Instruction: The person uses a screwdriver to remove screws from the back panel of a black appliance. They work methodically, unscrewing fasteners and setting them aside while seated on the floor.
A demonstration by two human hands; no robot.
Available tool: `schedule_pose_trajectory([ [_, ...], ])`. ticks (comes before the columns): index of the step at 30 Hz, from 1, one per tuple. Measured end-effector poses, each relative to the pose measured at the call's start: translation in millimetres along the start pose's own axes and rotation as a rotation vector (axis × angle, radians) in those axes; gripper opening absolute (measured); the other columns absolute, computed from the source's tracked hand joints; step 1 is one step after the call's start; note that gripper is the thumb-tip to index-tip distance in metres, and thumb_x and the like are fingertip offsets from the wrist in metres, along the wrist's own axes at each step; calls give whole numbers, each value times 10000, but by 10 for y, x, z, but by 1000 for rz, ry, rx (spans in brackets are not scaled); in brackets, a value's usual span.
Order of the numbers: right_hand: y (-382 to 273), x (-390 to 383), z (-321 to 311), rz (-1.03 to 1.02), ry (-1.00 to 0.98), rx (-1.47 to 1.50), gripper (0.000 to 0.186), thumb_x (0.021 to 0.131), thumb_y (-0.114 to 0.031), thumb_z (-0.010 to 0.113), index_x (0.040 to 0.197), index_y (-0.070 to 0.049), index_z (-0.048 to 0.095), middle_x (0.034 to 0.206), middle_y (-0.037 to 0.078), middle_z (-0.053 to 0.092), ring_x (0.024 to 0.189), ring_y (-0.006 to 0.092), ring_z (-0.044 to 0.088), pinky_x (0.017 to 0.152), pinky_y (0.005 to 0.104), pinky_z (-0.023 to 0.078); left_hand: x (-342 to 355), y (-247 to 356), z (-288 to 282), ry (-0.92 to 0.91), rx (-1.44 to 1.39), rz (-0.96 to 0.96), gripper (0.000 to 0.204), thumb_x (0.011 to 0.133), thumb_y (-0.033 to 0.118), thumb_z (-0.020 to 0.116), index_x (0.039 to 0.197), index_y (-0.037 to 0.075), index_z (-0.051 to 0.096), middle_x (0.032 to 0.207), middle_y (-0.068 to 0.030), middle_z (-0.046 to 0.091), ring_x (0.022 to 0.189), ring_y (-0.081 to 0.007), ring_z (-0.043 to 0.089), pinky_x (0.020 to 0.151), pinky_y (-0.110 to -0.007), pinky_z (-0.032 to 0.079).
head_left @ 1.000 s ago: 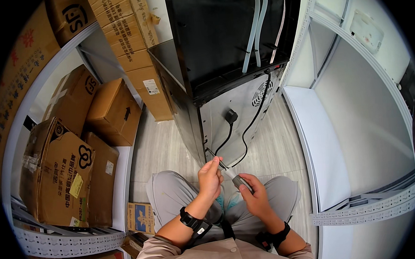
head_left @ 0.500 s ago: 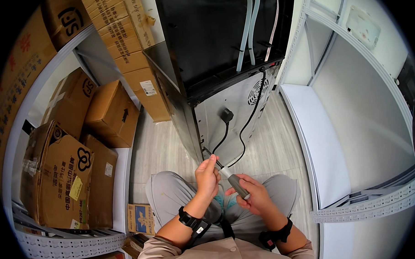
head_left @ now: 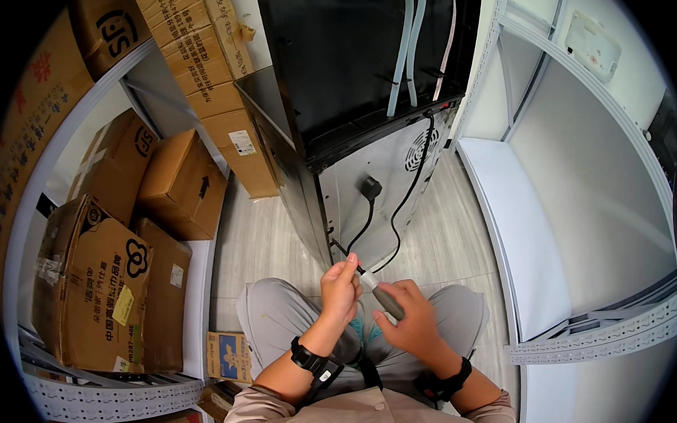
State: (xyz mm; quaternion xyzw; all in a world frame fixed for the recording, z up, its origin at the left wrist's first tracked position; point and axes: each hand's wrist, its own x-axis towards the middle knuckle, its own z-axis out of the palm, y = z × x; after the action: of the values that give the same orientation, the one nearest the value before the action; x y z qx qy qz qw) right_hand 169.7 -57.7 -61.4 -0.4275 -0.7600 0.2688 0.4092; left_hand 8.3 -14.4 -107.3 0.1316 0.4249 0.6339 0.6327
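Observation:
My left hand [head_left: 341, 290] pinches the thin dark shaft of a grey-and-silver screwdriver [head_left: 386, 299] near the lower corner of an upright appliance [head_left: 363, 54] with a black back and silver lower panel [head_left: 381, 161]. My right hand [head_left: 406, 321], slightly blurred, has its fingers curved loosely over the handle, thumb apart. A black power cord [head_left: 400, 232] and a plug [head_left: 371, 186] hang against the panel. Pale tubes [head_left: 399, 60] run down the black back. The screwdriver's tip is too small to make out clearly.
Metal shelving stands on both sides, with cardboard boxes [head_left: 181, 187] on the left and a white shelf [head_left: 522, 227] on the right. A tall carton [head_left: 243, 162] is beside the appliance. My crossed legs are on the grey floor [head_left: 242, 237]; a small flat box [head_left: 229, 357] lies at left.
My right hand has shifted round the screwdriver's handle, its fingers now over the top and its thumb lower. My left hand stays on the shaft. The view has shifted slightly.

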Motion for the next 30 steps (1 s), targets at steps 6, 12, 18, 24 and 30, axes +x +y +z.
schedule_pose_trajectory([
  [6,278,-51,6,901,-76,1329,326,989,-206,494,1262,-30,503,959,129,647,582,151,550,461,274,395,5,-49,-7,-47,-131,-35,274,988,302,592,942,32,594,570,80,307,473,-51,245,438,-229,223],
  [12,349,-44,-50,889,-315,1222,315,988,-216,517,1223,-7,547,879,144,666,535,146,523,459,265,397,-12,-44,-4,-27,-118,-34,242,1007,273,551,966,40,602,575,85,277,471,-50,201,434,-229,204],
  [18,238,-68,55,141,11,209,317,884,-134,685,1171,-22,610,904,57,632,645,127,576,532,291,472,-18,36,9,-26,-75,-68,256,996,289,574,895,57,616,559,85,255,471,-54,202,434,-231,206],
  [24,123,-44,-8,-7,59,60,379,868,-128,701,1217,-65,568,941,21,569,696,146,608,558,301,490,11,-16,-31,-86,-43,-11,264,981,300,605,872,60,600,564,84,320,467,-43,253,433,-227,222],
  [30,235,17,-140,924,-238,1171,393,995,-303,504,1275,-28,498,954,116,651,595,172,586,529,288,431,-3,-76,-32,-109,-153,-28,227,1004,263,562,940,49,600,591,80,306,476,-54,216,445,-228,217],
])
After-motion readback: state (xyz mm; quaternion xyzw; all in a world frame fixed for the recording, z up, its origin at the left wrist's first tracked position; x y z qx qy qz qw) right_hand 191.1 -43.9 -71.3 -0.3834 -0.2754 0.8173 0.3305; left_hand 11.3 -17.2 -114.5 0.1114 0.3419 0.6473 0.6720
